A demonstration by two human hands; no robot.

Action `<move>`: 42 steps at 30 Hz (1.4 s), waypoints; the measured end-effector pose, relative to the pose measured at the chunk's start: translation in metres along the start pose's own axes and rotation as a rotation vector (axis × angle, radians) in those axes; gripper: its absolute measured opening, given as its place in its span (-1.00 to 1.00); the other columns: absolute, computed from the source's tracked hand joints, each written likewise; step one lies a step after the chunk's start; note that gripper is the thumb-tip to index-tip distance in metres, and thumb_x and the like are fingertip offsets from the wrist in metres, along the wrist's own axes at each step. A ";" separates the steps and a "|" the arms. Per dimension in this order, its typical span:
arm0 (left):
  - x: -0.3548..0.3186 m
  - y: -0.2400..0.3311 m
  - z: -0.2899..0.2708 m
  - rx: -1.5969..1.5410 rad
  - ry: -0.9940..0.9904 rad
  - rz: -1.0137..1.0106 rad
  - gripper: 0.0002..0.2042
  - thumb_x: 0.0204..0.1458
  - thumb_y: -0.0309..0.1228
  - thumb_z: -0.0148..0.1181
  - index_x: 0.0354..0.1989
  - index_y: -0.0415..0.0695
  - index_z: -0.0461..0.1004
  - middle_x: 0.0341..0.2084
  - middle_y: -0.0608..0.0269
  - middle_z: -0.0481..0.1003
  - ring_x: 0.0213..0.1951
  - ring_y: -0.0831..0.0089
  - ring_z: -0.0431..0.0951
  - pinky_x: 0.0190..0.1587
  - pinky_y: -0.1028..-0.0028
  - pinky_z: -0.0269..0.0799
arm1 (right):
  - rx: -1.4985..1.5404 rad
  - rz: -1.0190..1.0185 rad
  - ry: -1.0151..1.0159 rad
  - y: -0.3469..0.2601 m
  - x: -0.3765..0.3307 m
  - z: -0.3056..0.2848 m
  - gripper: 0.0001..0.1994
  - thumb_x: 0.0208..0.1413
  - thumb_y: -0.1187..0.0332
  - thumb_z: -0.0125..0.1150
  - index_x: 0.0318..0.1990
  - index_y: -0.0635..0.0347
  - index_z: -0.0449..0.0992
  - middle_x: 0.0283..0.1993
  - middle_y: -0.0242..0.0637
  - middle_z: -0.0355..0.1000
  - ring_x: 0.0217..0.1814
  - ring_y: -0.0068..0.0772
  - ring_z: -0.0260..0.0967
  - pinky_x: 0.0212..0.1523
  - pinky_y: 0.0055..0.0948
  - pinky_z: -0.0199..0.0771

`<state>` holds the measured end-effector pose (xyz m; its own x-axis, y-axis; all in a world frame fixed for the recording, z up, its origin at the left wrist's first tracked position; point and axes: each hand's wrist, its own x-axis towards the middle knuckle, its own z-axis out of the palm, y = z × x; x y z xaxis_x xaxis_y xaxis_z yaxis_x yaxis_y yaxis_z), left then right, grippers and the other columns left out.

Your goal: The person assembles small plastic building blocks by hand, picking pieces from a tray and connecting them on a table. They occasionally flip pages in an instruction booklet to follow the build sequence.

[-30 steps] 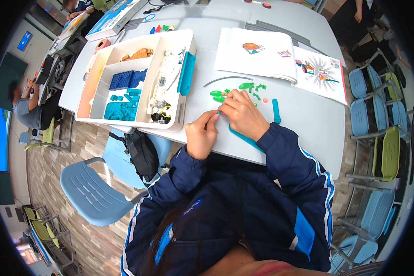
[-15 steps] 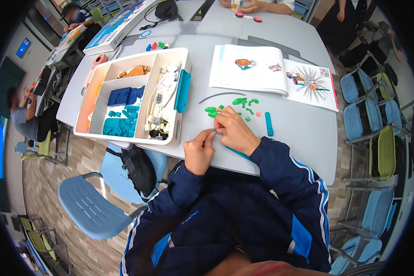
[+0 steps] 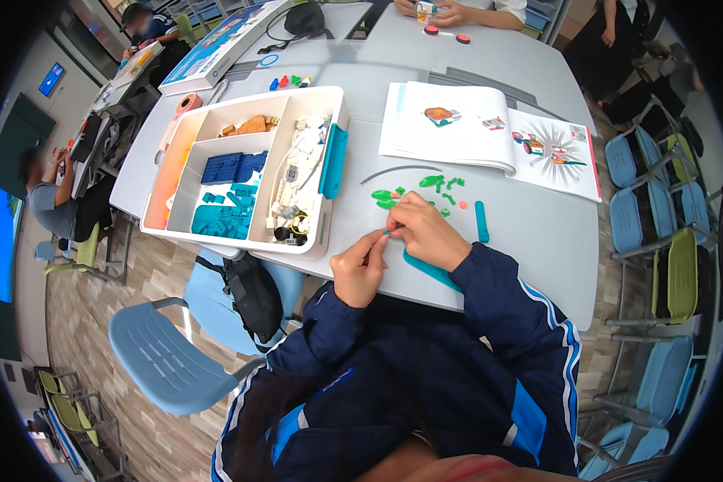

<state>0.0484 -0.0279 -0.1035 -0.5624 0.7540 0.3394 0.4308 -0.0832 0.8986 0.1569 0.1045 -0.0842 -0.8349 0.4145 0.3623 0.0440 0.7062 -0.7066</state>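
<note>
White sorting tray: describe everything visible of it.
The sorting tray looks like white plastic, open-topped and rectangular. Dividers part orange and yellow pieces at left, brown pieces at upper middle, blue pieces and teal pieces below, and mostly white pieces at right. A teal clip sits on its right side. It rests on the table; the left hand and right hand are clear.
</note>
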 end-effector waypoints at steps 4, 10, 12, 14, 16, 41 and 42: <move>0.001 0.000 0.000 0.050 -0.007 0.052 -0.86 0.10 -0.56 0.25 -0.17 -0.22 0.62 -0.68 0.09 0.52 -0.67 0.49 0.56 -0.60 0.53 0.38 | -0.109 -0.098 0.050 0.002 0.000 0.001 -0.84 -0.17 0.72 0.20 -0.42 0.28 0.45 -0.42 -0.24 0.41 -0.16 -0.15 0.34 -0.22 -0.30 0.40; -0.001 -0.008 0.004 0.168 0.015 0.104 -0.86 0.06 -0.55 0.29 -0.20 -0.20 0.66 -0.72 0.13 0.51 -0.72 0.58 0.46 -0.63 0.55 0.31 | -0.183 -0.151 0.108 0.005 -0.004 0.007 -0.79 -0.27 0.74 0.16 -0.42 0.28 0.44 -0.46 -0.23 0.40 -0.22 -0.15 0.35 -0.28 -0.28 0.43; 0.001 -0.003 0.005 0.206 0.036 0.162 -0.85 0.04 -0.57 0.29 -0.21 -0.19 0.66 -0.74 0.10 0.48 -0.76 0.59 0.40 -0.65 0.53 0.26 | -0.212 -0.158 0.083 0.008 -0.005 0.008 -0.77 -0.30 0.72 0.17 -0.42 0.26 0.41 -0.45 -0.22 0.39 -0.19 -0.13 0.33 -0.27 -0.25 0.44; 0.002 -0.003 0.005 0.211 0.047 0.186 -0.85 0.03 -0.57 0.29 -0.22 -0.19 0.66 -0.75 0.09 0.46 -0.77 0.59 0.35 -0.66 0.52 0.23 | -0.230 -0.155 0.086 0.009 -0.004 0.009 -0.76 -0.31 0.72 0.17 -0.41 0.26 0.40 -0.46 -0.23 0.38 -0.19 -0.12 0.34 -0.26 -0.25 0.44; 0.002 0.000 0.005 0.221 0.046 0.185 -0.86 0.02 -0.58 0.29 -0.23 -0.20 0.66 -0.72 0.05 0.46 -0.76 0.50 0.38 -0.65 0.48 0.25 | -0.215 -0.143 0.081 0.009 -0.003 0.010 -0.76 -0.31 0.72 0.17 -0.41 0.26 0.39 -0.45 -0.23 0.38 -0.19 -0.12 0.34 -0.25 -0.24 0.44; 0.012 -0.001 -0.001 -0.127 -0.065 -0.159 -0.92 0.10 -0.58 0.24 -0.27 -0.29 0.61 -0.64 0.14 0.55 -0.62 0.54 0.54 -0.54 0.57 0.41 | 0.356 0.359 0.161 -0.008 -0.008 0.002 -0.93 0.08 0.53 0.28 -0.27 0.27 0.59 -0.38 -0.29 0.47 -0.37 -0.50 0.37 -0.30 -0.50 0.36; 0.012 -0.001 -0.001 -0.124 -0.074 -0.174 -0.91 0.11 -0.59 0.24 -0.25 -0.32 0.61 -0.62 0.16 0.55 -0.60 0.56 0.53 -0.51 0.58 0.42 | 0.351 0.361 0.159 -0.007 -0.009 0.003 -0.93 0.08 0.54 0.28 -0.27 0.27 0.59 -0.38 -0.29 0.47 -0.38 -0.51 0.37 -0.31 -0.51 0.36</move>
<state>0.0405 -0.0196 -0.0996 -0.5657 0.8092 0.1588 0.2391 -0.0234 0.9707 0.1622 0.0941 -0.0838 -0.7058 0.6969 0.1270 0.1038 0.2791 -0.9546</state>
